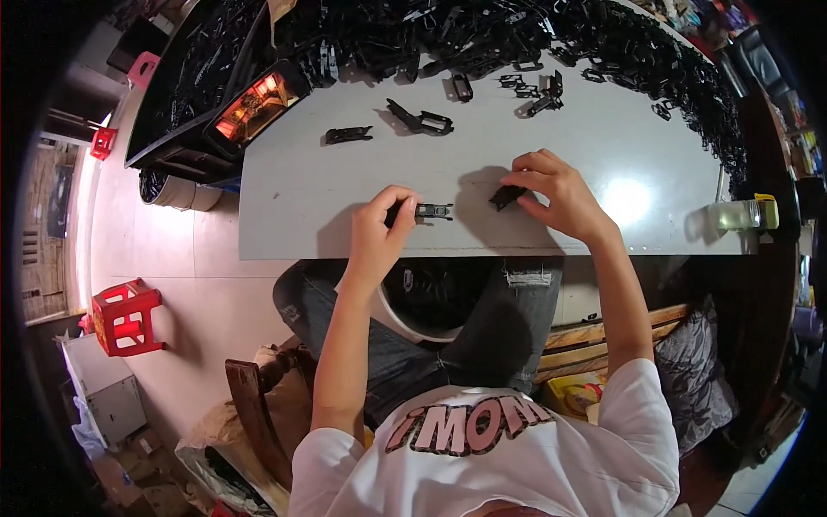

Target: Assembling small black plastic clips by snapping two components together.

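Near the table's front edge, my left hand [383, 222] is closed around a slim black plastic part [433, 211], whose slotted end points right. My right hand [551, 191] pinches a small dark piece [506, 197] between thumb and fingers, just above the tabletop; its exact kind I cannot make out. A gap separates the two parts. Beyond my hands lie a short black part [349, 134], a longer part with an open frame end [420, 118], and a small black frame [462, 87].
Heaps of black plastic parts [388, 43] cover the table's far side and run down its right edge. A phone [258, 108] with a lit screen leans against a black crate [181, 142] at the left. A clear jar [732, 215] lies at the right. Below my lap stands a white bucket [392, 319].
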Demonstrator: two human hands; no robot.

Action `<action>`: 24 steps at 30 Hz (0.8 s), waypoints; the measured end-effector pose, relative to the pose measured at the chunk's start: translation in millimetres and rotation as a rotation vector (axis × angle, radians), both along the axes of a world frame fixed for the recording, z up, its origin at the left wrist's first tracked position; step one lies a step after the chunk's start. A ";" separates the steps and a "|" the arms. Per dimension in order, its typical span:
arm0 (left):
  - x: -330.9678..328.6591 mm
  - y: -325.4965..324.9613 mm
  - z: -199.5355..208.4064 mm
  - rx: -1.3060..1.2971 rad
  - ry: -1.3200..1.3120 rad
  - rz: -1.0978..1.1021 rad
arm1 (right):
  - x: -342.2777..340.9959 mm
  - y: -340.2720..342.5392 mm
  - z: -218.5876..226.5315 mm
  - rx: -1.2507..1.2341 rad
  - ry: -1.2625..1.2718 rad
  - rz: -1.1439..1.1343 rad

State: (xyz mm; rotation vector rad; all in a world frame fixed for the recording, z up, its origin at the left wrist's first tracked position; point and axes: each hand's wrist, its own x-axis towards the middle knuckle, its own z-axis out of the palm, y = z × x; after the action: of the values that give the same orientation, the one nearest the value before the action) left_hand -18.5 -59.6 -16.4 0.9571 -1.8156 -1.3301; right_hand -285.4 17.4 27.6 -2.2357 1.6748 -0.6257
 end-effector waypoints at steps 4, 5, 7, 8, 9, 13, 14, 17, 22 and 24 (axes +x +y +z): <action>1.2 -2.0 -4.0 -0.024 -0.034 -0.002 | 1.0 1.1 -5.7 0.010 -0.073 -0.054; 0.6 -1.5 -4.7 -0.009 -0.027 0.002 | 0.7 1.4 -6.6 0.024 -0.130 -0.092; -0.8 -0.9 -2.9 0.005 -0.020 0.008 | -1.2 2.6 -3.0 0.066 -0.172 -0.207; -2.0 -0.4 1.6 0.008 -0.097 -0.011 | -2.4 3.2 -1.8 0.109 -0.216 -0.320; -3.9 0.3 5.6 0.011 -0.175 -0.029 | -4.5 4.0 -4.6 0.108 -0.217 -0.316; -38.3 9.1 12.7 -0.171 -0.270 -0.088 | -4.9 10.2 -12.8 -0.047 -0.028 -0.409; -49.4 11.4 11.4 -0.211 -0.334 -0.101 | -0.8 12.7 -13.2 -0.196 0.073 -0.393; -78.8 15.2 20.2 -0.217 -0.456 -0.125 | 15.9 16.0 -2.9 -0.131 0.100 -0.303; -89.9 11.7 11.0 -0.233 -0.548 -0.163 | 26.6 10.7 -16.9 -0.104 0.037 -0.193; -87.6 11.5 10.6 -0.206 -0.517 -0.152 | 26.8 11.9 -22.5 -0.109 -0.037 -0.214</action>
State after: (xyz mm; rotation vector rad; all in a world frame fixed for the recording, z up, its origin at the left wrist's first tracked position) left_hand -106.1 -48.1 -5.8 1.1383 -2.4031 -1.0097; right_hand -258.6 29.3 5.1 -2.1179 1.9195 -0.8226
